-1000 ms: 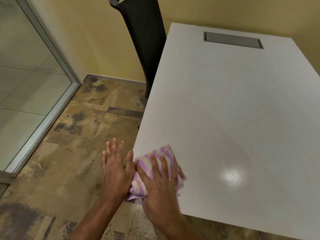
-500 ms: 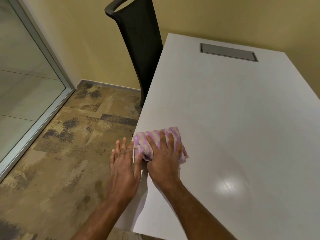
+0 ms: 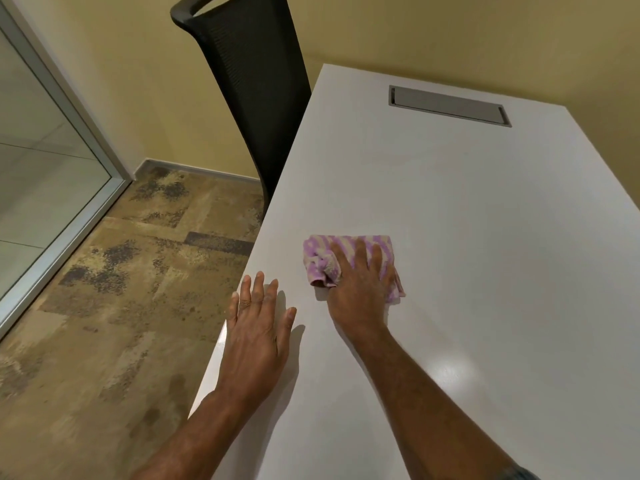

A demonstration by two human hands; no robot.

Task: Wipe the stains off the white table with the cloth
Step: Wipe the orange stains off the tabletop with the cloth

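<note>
Right hand (image 3: pixel 360 282) pressed flat on cloth (image 3: pixel 349 259) near left edge of table (image 3: pixel 485 237), fingers spread, cloth long axis crosswise; left hand (image 3: pixel 258 336) flat, empty, just beside, closer to edge

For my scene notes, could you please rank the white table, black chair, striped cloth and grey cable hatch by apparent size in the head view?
1. White table
2. Black chair
3. Grey cable hatch and striped cloth: look similar; the hatch is farther away, so unranked.

Yellow walls (image 3: pixel 138 81) face me, a black chair (image 3: pixel 249 84) ahead, glass panel (image 3: pixel 34 168) left, mottled brown floor (image 3: pixel 121 289) below.
</note>
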